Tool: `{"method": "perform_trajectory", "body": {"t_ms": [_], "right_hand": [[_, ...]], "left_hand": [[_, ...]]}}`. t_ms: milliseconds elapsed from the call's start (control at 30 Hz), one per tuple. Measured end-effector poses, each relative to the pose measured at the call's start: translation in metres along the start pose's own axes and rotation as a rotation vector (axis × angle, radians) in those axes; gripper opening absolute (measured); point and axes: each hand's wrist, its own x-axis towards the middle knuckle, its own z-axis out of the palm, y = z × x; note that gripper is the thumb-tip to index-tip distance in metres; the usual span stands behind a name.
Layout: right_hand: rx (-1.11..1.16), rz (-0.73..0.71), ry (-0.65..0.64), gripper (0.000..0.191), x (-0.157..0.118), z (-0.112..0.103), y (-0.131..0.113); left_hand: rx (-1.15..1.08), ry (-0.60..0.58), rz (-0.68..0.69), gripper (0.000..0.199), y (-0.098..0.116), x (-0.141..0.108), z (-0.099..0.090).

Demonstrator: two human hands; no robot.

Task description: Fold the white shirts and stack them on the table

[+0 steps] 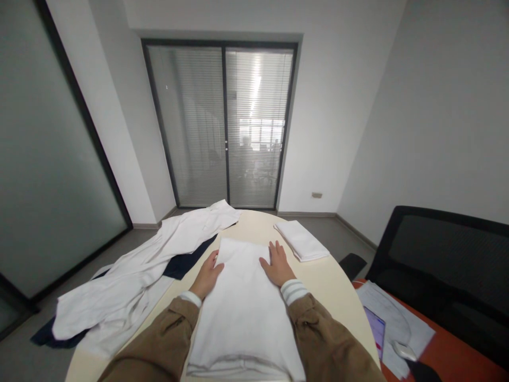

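Observation:
A folded white cloth garment lies lengthwise on the round cream table in front of me, with layered folds at its near end. My left hand rests along its left edge, thumb on the fabric and apart from the fingers, whose tips are partly hidden at the edge. On the right edge lies my right hand, open, its fingers stretched forward and the thumb on the cloth. To the right sits a smaller, neatly folded white cloth. Loose white garments are heaped on the left, over dark navy fabric.
The round table curves away on both sides. At the right stands a black mesh chair with an orange seat, holding papers, a phone and a small white case. Glass doors with blinds are behind.

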Motion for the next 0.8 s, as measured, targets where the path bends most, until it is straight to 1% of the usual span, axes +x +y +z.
{"method": "perform_trajectory", "body": {"t_ms": [100,167,200,233,267,300,367,400,433,500,600,700,800], "right_hand": [[0.216,0.038,0.094,0.089,0.006,-0.003,0.007],[0.378,0.103,0.133,0.095,0.011,-0.008,0.012],[0.466,0.155,0.128,0.097,0.013,-0.012,0.014],[0.557,0.205,0.088,0.096,0.014,-0.016,0.016],[0.643,0.236,0.009,0.094,0.014,-0.020,0.017],[0.717,0.238,-0.098,0.089,0.013,-0.025,0.017],[0.823,0.166,-0.317,0.078,0.008,-0.033,0.017],[0.861,0.111,-0.390,0.075,0.004,-0.037,0.015],[0.897,0.063,-0.426,0.073,0.001,-0.040,0.014],[0.966,0.013,-0.423,0.076,-0.006,-0.043,0.011],[1.015,-0.007,-0.396,0.078,-0.007,-0.042,0.012],[0.989,-0.022,-0.343,0.076,0.000,-0.037,0.022],[0.900,-0.030,-0.309,0.076,0.008,-0.033,0.031]], "left_hand": [[-0.103,-0.011,-0.008,0.056,0.004,0.000,0.002],[-0.152,0.010,0.010,0.061,0.008,0.000,0.002],[-0.167,0.028,0.024,0.062,0.010,0.000,0.002],[-0.178,0.047,0.035,0.063,0.012,0.000,0.001],[-0.183,0.067,0.043,0.064,0.013,0.001,0.000],[-0.187,0.089,0.047,0.064,0.013,0.002,-0.001],[-0.191,0.126,0.047,0.065,0.014,0.003,-0.003],[-0.191,0.141,0.046,0.066,0.014,0.004,-0.003],[-0.188,0.152,0.045,0.068,0.014,0.004,-0.004],[-0.178,0.164,0.039,0.071,0.015,0.004,-0.004],[-0.163,0.120,-0.018,0.075,0.020,0.000,-0.002],[-0.132,0.032,-0.054,0.077,0.023,-0.005,0.000],[-0.079,-0.031,-0.023,0.082,0.023,-0.007,-0.001]]}}
